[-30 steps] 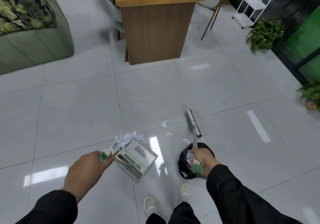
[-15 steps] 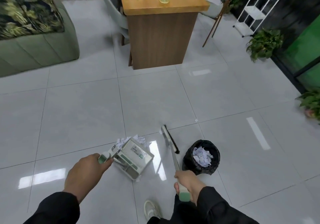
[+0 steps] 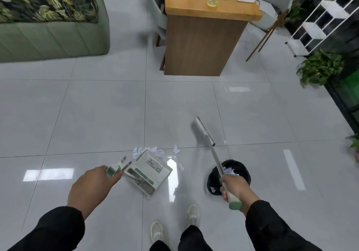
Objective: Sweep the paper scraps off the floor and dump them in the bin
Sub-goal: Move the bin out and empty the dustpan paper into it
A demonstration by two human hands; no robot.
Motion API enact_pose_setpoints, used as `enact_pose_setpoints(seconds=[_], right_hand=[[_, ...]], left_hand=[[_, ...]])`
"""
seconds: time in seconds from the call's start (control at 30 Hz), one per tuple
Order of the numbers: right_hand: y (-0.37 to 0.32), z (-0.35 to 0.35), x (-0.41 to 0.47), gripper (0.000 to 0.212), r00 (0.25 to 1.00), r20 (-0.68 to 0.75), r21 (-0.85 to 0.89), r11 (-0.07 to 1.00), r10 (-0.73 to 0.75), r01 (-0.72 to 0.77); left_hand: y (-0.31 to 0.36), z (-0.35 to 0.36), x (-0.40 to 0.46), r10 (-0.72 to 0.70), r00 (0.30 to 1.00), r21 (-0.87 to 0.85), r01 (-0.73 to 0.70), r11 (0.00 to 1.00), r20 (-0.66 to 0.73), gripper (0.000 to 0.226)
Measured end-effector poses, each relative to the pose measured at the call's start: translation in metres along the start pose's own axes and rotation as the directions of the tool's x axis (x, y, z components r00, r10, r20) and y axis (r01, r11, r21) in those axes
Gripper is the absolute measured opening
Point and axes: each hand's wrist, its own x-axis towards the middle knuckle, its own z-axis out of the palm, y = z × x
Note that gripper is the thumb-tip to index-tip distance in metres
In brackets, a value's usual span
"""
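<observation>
Two hands, broom (image 3: 206, 134), dustpan (image 3: 149, 173)

Broom head (image 3: 204, 132) motion-blurred, bin (image 3: 242, 170) partly behind right hand (image 3: 236, 187)

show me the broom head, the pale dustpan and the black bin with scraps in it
grey broom head (image 3: 204, 132), head view, middle of the bristle bar
pale green-trimmed dustpan (image 3: 149, 173), head view, flat pan surface
black round bin (image 3: 243, 173), head view, right rim

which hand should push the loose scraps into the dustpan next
Right: the right hand grips the broom, its head beside the scraps. The left hand holds the dustpan.
</observation>
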Motion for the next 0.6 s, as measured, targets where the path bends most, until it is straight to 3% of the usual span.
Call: enact_pose_setpoints(seconds=[0.13,0.33,0.6], right_hand=[[-0.023,-0.031,0.048,0.015,0.999,-0.045,-0.053,0.998,-0.021,0.018],[-0.025,-0.083,0.105,0.012,0.993,-0.118,-0.211,0.977,-0.007,-0.018],[0.010,-0.038,0.103,0.009,0.992,0.065,-0.154,0.983,0.111,-0.100]], left_hand=[[0.020,0.006,-0.011,-0.026,1.000,-0.031,0.026,0.999,-0.007,0.055],[0.047,0.026,-0.028,-0.052,0.998,0.046,0.054,0.997,-0.037,0.058],[0.060,0.049,-0.049,-0.088,0.991,0.000,0.089,0.996,-0.099,0.053]])
